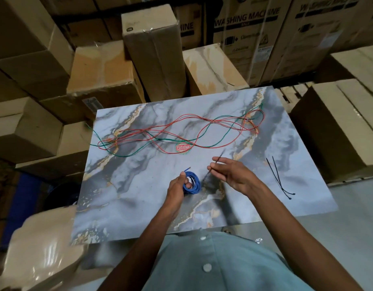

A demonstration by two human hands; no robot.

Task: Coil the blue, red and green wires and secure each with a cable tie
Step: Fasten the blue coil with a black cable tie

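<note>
My left hand (177, 186) grips a coiled blue wire (194, 182) just above the marble-patterned board (139, 185), one loose end sticking up. My right hand (233, 174) pinches a thin black cable tie (217, 161) between thumb and fingers, a little to the right of the coil. The red wire (202, 131) and the green wire (126, 153) lie loose and tangled together across the far half of the board. Two more black cable ties (277, 177) lie on the board's right side.
Cardboard boxes (154, 51) stand stacked close behind and on both sides of the board. A plastic-wrapped package (40, 246) sits at the near left corner. A round red sticker (182, 148) marks the board's middle.
</note>
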